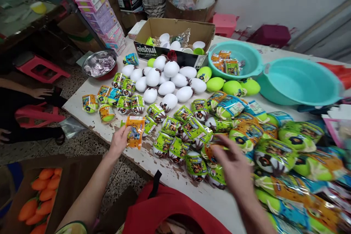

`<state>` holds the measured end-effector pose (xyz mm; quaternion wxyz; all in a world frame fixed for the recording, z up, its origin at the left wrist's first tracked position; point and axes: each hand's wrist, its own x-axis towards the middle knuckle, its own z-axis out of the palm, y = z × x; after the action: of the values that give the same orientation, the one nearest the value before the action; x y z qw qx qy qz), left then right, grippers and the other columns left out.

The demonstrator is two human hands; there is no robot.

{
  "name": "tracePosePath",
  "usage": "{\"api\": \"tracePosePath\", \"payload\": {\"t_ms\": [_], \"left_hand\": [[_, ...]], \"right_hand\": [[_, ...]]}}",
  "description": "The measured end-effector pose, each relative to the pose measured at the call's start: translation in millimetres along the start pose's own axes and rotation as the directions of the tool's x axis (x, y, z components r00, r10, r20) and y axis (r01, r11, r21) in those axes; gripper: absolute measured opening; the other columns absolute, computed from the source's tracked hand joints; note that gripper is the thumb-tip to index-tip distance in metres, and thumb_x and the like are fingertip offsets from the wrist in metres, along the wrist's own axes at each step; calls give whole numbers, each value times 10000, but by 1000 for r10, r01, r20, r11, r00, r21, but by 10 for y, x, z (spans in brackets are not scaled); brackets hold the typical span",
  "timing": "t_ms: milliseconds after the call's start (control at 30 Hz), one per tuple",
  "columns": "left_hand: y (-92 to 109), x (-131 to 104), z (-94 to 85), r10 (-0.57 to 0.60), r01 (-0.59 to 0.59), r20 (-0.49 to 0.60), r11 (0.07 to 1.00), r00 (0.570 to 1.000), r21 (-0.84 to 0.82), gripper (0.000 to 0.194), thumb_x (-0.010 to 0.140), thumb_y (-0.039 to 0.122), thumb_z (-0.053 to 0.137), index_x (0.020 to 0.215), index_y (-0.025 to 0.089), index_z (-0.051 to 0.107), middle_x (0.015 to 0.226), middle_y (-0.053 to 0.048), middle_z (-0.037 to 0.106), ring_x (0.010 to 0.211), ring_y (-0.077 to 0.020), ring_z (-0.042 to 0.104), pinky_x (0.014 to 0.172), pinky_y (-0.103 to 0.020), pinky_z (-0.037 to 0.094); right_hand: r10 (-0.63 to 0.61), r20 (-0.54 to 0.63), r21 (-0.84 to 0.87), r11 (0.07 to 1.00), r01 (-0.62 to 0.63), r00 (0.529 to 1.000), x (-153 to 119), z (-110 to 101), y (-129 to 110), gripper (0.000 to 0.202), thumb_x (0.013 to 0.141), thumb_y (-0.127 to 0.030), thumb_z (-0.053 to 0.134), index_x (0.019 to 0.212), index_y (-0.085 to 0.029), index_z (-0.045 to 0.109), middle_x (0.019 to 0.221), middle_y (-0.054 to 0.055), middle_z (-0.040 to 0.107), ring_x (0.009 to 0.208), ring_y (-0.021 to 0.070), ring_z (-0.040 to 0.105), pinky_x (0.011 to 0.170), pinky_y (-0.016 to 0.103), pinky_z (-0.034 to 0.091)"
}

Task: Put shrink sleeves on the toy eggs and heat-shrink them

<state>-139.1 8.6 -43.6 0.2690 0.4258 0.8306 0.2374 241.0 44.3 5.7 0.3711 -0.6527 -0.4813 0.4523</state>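
Note:
My left hand (120,140) is closed on an orange printed packet (135,131), held upright at the table's front edge; a greenish packet edge shows behind it. My right hand (233,159), blurred by motion, is over the wrapped eggs with its fingers apart. Close to its fingertips lies an orange-wrapped egg (210,152), partly covered. Green-wrapped eggs (193,129) with white and brown ends lie between my hands. Behind them is a pile of bare white eggs (167,87) with brown markings. Plain green eggs (215,84) lie to their right.
An open carton (175,53) with plastic shells stands behind. Two turquoise basins (301,80) are at the back right; one has packets inside. A metal bowl (99,64) sits at the left corner. Large wrapped eggs (274,155) crowd the right. Another person's hand (41,93) shows at left.

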Motion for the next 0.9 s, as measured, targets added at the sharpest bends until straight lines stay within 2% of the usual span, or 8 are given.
{"api": "tracePosePath", "payload": {"t_ms": [33, 100, 200, 300, 433, 533, 733, 900], "left_hand": [[179, -93, 57, 52, -51, 49, 998, 997, -34, 335, 848, 467, 444, 636, 218, 517, 574, 44, 479, 603, -154, 485, 579, -235, 370], [498, -254, 187, 165, -147, 166, 982, 972, -115, 337, 830, 467, 471, 609, 216, 512, 559, 48, 460, 571, -143, 454, 552, -231, 348], [809, -366, 384, 295, -224, 331, 946, 896, -234, 336, 833, 450, 485, 599, 210, 514, 559, 44, 448, 563, -142, 436, 546, -236, 336], [968, -312, 567, 294, -194, 386, 941, 874, -279, 327, 819, 477, 496, 667, 201, 585, 595, 27, 508, 594, -162, 468, 566, -246, 364], [1234, -237, 793, 337, -213, 423, 925, 841, -314, 325, 804, 480, 515, 666, 203, 615, 595, 25, 533, 602, -170, 487, 587, -249, 379], [1528, -248, 961, 406, -281, 449, 905, 796, -320, 322, 812, 455, 511, 631, 204, 600, 573, 28, 518, 581, -161, 468, 579, -250, 357], [1967, -147, 1310, 378, -155, 499, 889, 780, -430, 315, 780, 438, 572, 612, 176, 619, 557, 28, 513, 567, -152, 444, 534, -247, 333], [2193, -34, 1446, 409, -44, 558, 832, 722, -553, 291, 794, 421, 589, 826, 153, 700, 762, -6, 666, 725, -174, 565, 681, -263, 432]], "right_hand": [[54, 158, 105, 992, -71, 986, -94, 270, -57, 549, 671, -530, 722, 1129, -242, 627, 1120, 114, 647, 976, 271, 623, 853, 440, 506], [119, 445, 239, 939, -246, 887, -196, 717, -135, 550, 627, -506, 766, 1087, -228, 650, 1104, 98, 667, 962, 259, 631, 815, 396, 514], [156, 583, 319, 858, -402, 797, -149, 994, -127, 405, 656, -554, 730, 792, -176, 691, 763, 42, 695, 698, 182, 633, 673, 308, 501], [210, 511, 357, 830, -428, 834, -7, 835, -66, 440, 637, -586, 734, 693, -157, 654, 637, 11, 645, 591, 139, 596, 584, 257, 471], [190, 479, 411, 814, -410, 857, 116, 486, -36, 481, 678, -614, 694, 893, -185, 670, 840, 34, 679, 719, 171, 639, 592, 275, 507], [204, 436, 386, 837, -387, 876, 205, 366, 23, 445, 608, -568, 765, 763, -161, 677, 705, 11, 663, 617, 148, 610, 576, 263, 489], [317, 153, 368, 861, -352, 936, 559, 156, 278, 384, 509, -486, 809, 606, -182, 595, 511, -24, 591, 441, 126, 507, 450, 247, 413], [168, -32, 189, 969, -159, 985, 847, -117, 393, 237, 656, -385, 636, 771, -181, 671, 687, 30, 686, 574, 185, 592, 521, 278, 458]]}}
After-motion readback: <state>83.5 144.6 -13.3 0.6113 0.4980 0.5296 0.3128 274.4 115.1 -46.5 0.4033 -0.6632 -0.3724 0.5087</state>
